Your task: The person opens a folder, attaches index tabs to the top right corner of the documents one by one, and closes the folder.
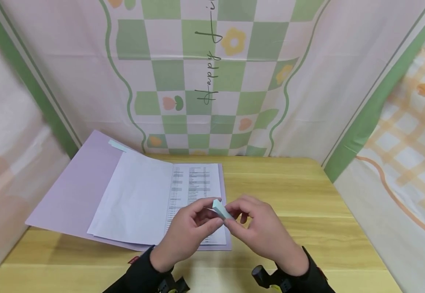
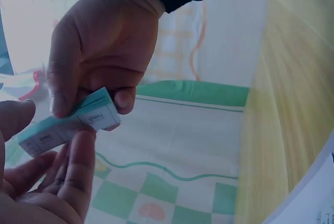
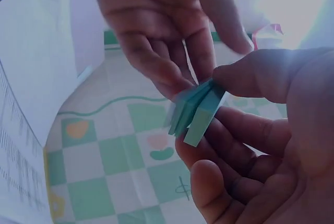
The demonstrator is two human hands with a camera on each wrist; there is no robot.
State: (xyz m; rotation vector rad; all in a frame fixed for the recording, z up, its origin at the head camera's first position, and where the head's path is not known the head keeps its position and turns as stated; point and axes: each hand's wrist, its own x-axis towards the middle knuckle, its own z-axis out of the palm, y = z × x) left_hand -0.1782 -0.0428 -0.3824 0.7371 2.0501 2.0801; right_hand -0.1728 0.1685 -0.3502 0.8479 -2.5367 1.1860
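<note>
A small mint-green sticky-note pad [image 1: 221, 209] is up between the two hands, over the right edge of an open lilac folder [image 1: 69, 187]. My right hand [image 1: 261, 224] pinches it between thumb and fingers. In the left wrist view the pad's printed back [image 2: 68, 130] faces the camera. Some of its leaves [image 3: 182, 112] fan apart in the right wrist view. The fingers of my left hand [image 1: 194, 228] touch the pad's far side, while the left thumb [image 2: 18, 117] stands off from it.
Inside the folder, a white sheet [image 1: 135, 199] is turned left, with a mint tab [image 1: 118, 145] at its top edge. A printed list [image 1: 197, 179] lies on the right side. The wooden table [image 1: 289, 195] ends at a patterned cloth backdrop [image 1: 205, 81].
</note>
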